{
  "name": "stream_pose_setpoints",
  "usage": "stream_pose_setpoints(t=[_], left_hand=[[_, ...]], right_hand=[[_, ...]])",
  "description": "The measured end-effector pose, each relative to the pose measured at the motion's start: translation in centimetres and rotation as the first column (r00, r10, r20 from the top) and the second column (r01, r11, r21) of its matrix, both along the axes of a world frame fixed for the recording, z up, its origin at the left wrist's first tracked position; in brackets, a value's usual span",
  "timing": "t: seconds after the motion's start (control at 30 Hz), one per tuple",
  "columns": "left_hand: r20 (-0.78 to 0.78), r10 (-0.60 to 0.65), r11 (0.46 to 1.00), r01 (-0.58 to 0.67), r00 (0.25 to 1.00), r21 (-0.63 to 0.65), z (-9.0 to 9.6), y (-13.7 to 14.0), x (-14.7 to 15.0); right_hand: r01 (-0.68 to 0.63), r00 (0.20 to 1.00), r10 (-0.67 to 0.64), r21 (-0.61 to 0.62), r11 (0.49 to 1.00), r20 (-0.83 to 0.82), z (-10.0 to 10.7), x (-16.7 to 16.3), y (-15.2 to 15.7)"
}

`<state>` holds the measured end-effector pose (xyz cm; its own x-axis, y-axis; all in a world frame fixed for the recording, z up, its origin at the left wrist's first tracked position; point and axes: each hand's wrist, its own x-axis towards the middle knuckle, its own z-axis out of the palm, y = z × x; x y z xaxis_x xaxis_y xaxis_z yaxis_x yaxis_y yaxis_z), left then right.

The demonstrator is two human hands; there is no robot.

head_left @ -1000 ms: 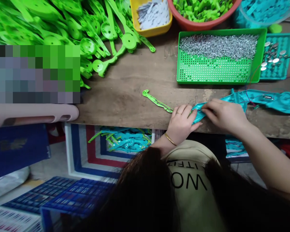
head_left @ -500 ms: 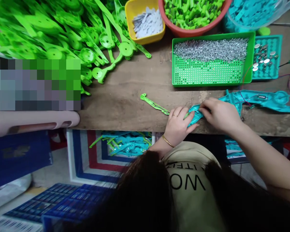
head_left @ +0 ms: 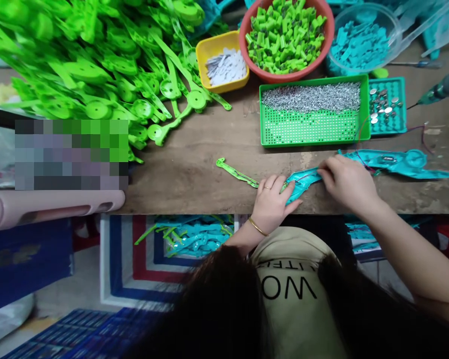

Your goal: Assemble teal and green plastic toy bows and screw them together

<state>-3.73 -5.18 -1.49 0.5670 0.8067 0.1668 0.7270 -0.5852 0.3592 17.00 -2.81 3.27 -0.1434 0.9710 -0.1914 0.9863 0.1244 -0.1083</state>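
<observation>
My left hand [head_left: 272, 202] is closed around the left part of a long turquoise plastic shell [head_left: 301, 183], which lies open side up on the table. A lime-green narrow plastic arm [head_left: 237, 173] sticks out to the left from under those fingers. My right hand [head_left: 349, 182] pinches at the shell farther right, where a thin dark-red wire [head_left: 307, 175] runs along the inside up to the fingertips; the pinch itself is partly hidden. Beyond the right hand lies another turquoise shell piece [head_left: 404, 162], with a small metal part in it and loose wires nearby.
A green perforated tray [head_left: 295, 132] of screws and a small turquoise tray [head_left: 400, 107] with metal discs stand behind. A yellow tub [head_left: 222, 87], red bowl [head_left: 287, 77] and clear tub [head_left: 364, 70] hold parts. A power screwdriver [head_left: 443, 87] is right; green parts [head_left: 97, 75] heap left.
My right hand has slid right along the shell, uncovering more of its inside and the wire. My left hand keeps its hold. The view has shifted, showing more of the table's far side.
</observation>
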Motion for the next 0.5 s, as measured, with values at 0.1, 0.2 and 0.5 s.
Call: stream_pose_setpoints(t=[0.1,0.2,0.5], left_hand=[[0.017,-0.004,0.999,0.004,1.0,0.035,-0.1,0.0,0.0],[0.015,-0.006,0.999,0.005,1.0,0.042,0.0,0.1,0.0],[0.032,0.011,1.0,-0.011,0.999,0.013,-0.2,-0.1,-0.2]], right_hand=[[0.009,0.999,-0.011,0.048,0.999,0.038,-0.7,1.0,-0.4],[0.012,0.999,-0.015,0.083,0.996,0.04,-1.2,1.1,-0.6],[0.017,0.995,-0.022,0.055,0.998,0.098,-1.0,-0.4,0.3]])
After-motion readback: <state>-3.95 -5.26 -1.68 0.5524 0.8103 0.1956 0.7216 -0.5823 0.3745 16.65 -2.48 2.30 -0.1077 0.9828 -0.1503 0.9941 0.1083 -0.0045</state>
